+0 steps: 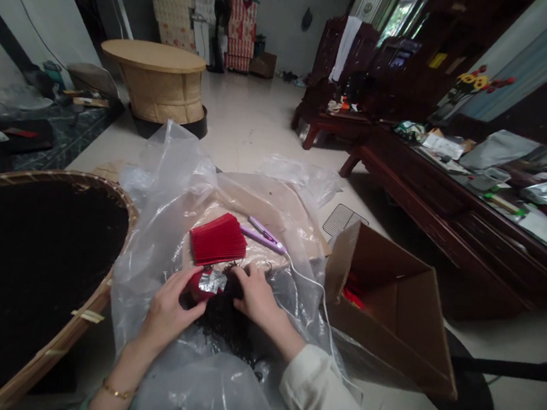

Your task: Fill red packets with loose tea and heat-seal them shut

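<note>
My left hand (169, 312) pinches a small red packet with a silvery open mouth (207, 282). My right hand (254, 293) has its fingers curled into a pile of dark loose tea leaves (225, 323) beside the packet's mouth. Both rest on clear plastic sheeting (176, 179) spread over my lap. Just beyond the hands lies a stack of red packets (217, 239). A purple hand-held sealer (263, 236) with a white cord lies past the stack.
A big round woven tray (87, 315) full of dark tea sits at my left. An open cardboard box (391, 308) lies at my right. A long dark wooden table (455, 202) with bags stands at the right; a round wooden tub (161, 82) stands behind.
</note>
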The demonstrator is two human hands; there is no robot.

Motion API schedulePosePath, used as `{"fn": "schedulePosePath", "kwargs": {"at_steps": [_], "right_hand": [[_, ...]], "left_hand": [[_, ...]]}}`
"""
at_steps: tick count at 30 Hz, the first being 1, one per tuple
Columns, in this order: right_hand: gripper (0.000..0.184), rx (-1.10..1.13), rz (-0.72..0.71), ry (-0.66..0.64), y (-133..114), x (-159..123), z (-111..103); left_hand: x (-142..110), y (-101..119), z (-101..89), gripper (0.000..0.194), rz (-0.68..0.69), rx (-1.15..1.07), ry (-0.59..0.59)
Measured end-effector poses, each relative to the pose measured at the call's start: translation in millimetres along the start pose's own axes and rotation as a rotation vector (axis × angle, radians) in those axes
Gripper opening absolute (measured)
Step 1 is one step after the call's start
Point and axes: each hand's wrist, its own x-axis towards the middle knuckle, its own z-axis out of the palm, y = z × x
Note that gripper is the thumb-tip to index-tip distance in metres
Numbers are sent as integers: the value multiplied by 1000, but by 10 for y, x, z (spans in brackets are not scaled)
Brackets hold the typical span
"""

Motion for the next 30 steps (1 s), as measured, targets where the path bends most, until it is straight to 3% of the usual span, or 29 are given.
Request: {"fn": "schedulePosePath", "kwargs": {"at_steps": [5, 9, 16, 24, 30], "right_hand": [[53, 320, -47, 169, 225, 51, -79], [51, 458, -187, 266, 293, 3, -389], [44, 341, -353, 196, -21, -273, -1044], [55, -93, -383, 54, -355, -214, -1073], [55, -60, -411, 102, -335, -227, -1079]], "left_hand": [[30, 15, 11, 45, -27, -21, 4], [76, 31, 57, 46, -43, -25, 31], [169, 125, 160, 51, 1, -21, 13], [157, 149, 218, 55, 91, 8, -25], [153, 142, 200, 56, 65, -14, -27]]}}
